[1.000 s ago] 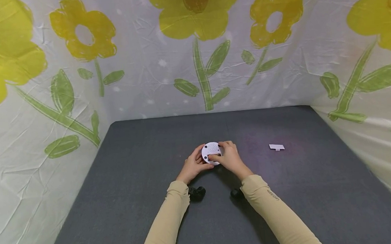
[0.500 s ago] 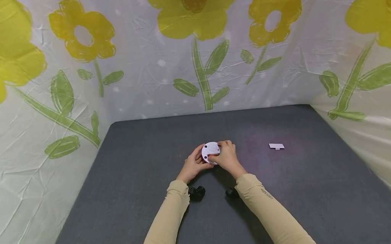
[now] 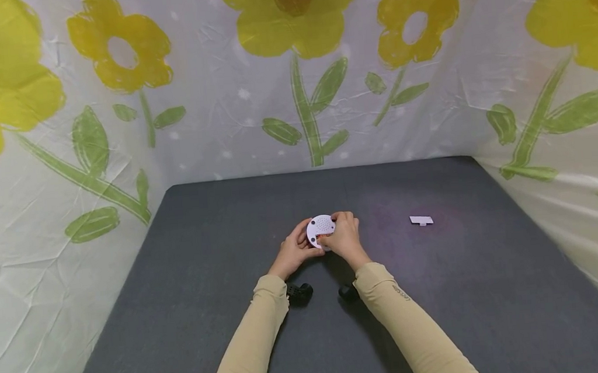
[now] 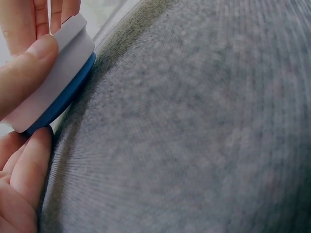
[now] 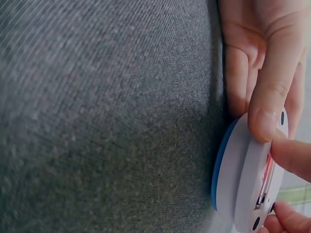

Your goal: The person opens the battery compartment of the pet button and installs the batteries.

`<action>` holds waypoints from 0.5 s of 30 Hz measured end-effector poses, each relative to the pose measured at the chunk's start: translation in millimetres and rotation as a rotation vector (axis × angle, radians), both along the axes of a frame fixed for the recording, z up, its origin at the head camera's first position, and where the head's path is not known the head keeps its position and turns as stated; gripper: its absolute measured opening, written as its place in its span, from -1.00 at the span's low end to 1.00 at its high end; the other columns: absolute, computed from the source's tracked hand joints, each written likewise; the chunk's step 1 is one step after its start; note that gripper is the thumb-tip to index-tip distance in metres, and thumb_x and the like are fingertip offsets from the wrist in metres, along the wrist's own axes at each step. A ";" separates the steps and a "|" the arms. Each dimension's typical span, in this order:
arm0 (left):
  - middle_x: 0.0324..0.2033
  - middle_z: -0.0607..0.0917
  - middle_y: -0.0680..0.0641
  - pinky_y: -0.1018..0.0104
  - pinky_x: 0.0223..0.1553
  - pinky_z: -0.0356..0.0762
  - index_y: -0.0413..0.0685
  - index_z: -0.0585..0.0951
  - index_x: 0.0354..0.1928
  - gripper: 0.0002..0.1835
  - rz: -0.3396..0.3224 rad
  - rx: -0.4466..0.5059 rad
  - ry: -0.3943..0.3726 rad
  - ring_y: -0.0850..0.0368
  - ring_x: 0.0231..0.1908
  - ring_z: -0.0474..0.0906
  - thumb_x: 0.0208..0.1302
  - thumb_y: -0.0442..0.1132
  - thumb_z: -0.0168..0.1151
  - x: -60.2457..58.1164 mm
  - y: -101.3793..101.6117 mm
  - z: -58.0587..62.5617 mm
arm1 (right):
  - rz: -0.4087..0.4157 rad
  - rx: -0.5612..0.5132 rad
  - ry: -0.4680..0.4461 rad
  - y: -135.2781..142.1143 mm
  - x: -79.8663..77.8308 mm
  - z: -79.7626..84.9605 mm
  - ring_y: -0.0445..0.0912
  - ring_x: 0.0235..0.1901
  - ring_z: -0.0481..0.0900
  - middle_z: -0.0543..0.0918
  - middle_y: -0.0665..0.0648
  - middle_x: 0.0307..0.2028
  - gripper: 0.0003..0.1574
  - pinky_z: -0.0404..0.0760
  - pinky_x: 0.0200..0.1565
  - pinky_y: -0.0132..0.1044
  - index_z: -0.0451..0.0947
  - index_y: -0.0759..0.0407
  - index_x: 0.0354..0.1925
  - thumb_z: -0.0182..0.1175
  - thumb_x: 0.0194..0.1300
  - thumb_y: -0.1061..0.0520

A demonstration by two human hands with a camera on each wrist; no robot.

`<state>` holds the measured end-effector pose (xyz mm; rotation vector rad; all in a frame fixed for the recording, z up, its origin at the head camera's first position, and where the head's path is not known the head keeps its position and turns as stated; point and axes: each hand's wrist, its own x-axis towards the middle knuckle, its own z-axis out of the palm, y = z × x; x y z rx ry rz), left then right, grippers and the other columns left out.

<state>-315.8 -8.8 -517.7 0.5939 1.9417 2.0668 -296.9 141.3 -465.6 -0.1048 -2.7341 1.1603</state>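
White round plastic disc with a blue base sits between both hands, mid-scene over the dark grey counter; can't tell if it touches. Left hand: grip closed round the disc's left side, thumb on the near rim. Right hand: grip also closed on it, fingers at the far right edge, thumb bent over the open slot. Disc's upturned face is white, dotted with small holes, small dark round feet near the rim; something red shows in the slot, partly covered. White rectangular tabbed plate lies well apart, right.
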 end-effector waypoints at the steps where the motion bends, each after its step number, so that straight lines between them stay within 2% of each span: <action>1: 0.28 0.29 -0.23 0.27 0.03 0.43 -0.18 0.05 0.41 -0.03 0.003 -0.003 0.003 0.01 0.19 0.32 -0.04 -0.54 0.35 -0.6 0.0 -0.6 | -0.003 0.000 -0.001 -0.6 -0.1 0.5 0.14 0.02 0.20 0.33 0.31 0.02 -0.21 0.35 0.00 -0.09 0.39 0.39 0.01 0.53 -0.18 0.19; 8: 0.28 0.29 -0.20 0.30 0.04 0.41 -0.15 0.08 0.40 -0.03 0.019 -0.030 -0.006 0.06 0.19 0.33 -0.05 -0.50 0.38 -1.5 0.5 -3.2 | 0.012 -0.002 0.016 1.5 1.2 -0.5 0.17 0.00 0.22 0.35 0.33 0.01 -0.22 0.33 -0.01 -0.07 0.40 0.41 0.01 0.52 -0.17 0.21; 15: 0.26 0.29 -0.27 0.25 0.02 0.44 -0.18 0.06 0.40 -0.03 0.012 -0.025 -0.001 -0.01 0.19 0.32 -0.04 -0.50 0.38 -0.8 -0.1 -0.5 | 0.111 -0.021 0.039 13.1 3.7 -4.4 0.16 0.04 0.22 0.34 0.32 0.06 -0.26 0.31 0.04 -0.04 0.38 0.40 0.09 0.44 -0.04 0.22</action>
